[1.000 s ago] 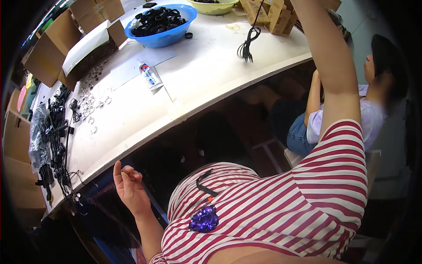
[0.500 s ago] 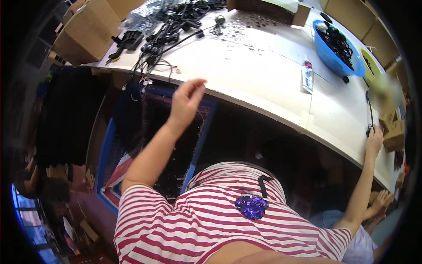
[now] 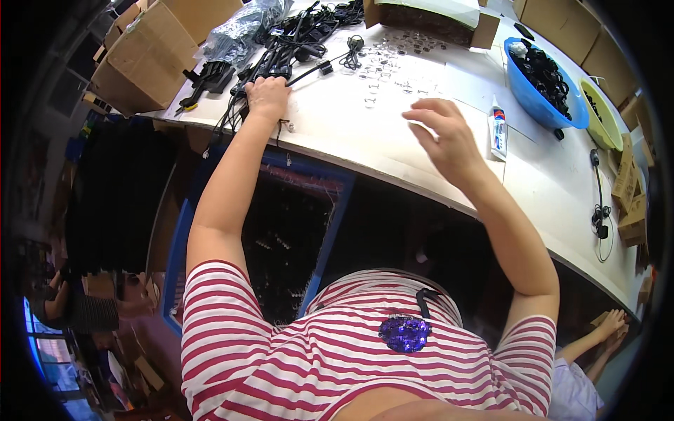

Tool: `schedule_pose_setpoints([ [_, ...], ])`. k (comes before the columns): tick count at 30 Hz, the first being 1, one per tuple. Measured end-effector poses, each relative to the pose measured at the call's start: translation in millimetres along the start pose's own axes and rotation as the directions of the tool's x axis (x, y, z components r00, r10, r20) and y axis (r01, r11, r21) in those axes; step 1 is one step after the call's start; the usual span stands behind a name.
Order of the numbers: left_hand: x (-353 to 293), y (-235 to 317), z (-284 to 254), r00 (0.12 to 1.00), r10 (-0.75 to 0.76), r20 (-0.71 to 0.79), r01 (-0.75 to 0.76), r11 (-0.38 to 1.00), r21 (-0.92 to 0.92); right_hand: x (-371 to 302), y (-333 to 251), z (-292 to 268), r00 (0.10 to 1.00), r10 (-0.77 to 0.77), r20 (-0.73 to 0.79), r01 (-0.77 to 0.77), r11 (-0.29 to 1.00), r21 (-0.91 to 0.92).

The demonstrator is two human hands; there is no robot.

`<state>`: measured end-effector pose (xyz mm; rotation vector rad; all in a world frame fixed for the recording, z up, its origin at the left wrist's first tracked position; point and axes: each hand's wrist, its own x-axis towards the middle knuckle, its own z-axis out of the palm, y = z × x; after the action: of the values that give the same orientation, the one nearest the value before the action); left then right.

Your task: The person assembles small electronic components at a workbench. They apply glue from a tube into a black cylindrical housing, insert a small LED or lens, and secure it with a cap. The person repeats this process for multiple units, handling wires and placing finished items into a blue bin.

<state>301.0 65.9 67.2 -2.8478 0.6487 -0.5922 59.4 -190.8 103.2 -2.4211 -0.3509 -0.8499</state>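
Note:
My left hand (image 3: 268, 97) is at the near end of a heap of black corded parts (image 3: 275, 59), its fingers curled down over a black cable. Loose cable ends (image 3: 226, 123) hang over the table edge beside it. My right hand (image 3: 446, 133) hovers above the white table top, fingers apart and nothing in them. Small clear ring-like pieces (image 3: 382, 67) lie scattered beyond it. To its right lies a white tube with a blue and red label (image 3: 498, 130). One black corded piece (image 3: 599, 210) rests at the far right, apart from both hands.
A blue basin (image 3: 516, 77) of black parts and a yellow-green bowl (image 3: 609, 130) stand at the right. Cardboard boxes (image 3: 144, 59) line the back left; an open carton (image 3: 428, 21) is at the back. A blue-framed crate (image 3: 333, 231) sits below the table edge. Another person's hands (image 3: 612, 323) show lower right.
My right hand has let go of the black corded piece at the far right and swung left over the table. My left hand has reached forward onto the black heap.

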Motion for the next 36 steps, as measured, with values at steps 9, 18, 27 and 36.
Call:
schedule_pose_setpoints([
  [9,37.2,-64.8,2.7,0.951,-0.279,-0.137,0.013,0.475,-0.88,-4.4,24.9,18.1,0.995,0.096,-0.015,-0.095,0.992,0.083],
  [18,-28.8,-64.1,-141.2,0.996,-0.036,-0.081,-0.088,-0.283,-0.955,0.0,27.6,11.7,0.946,0.08,-0.316,0.007,0.964,0.266],
  [27,-108.7,5.9,-187.8,0.764,0.605,-0.222,-0.557,0.447,-0.7,-42.1,-66.4,-53.8,1.0,0.019,0.008,-0.021,0.944,0.329],
  [36,-171.7,91.4,-147.4,0.723,0.373,-0.581,-0.688,0.314,-0.655,-138.3,-69.7,-4.8,0.711,0.629,0.315,-0.653,0.426,0.626],
])
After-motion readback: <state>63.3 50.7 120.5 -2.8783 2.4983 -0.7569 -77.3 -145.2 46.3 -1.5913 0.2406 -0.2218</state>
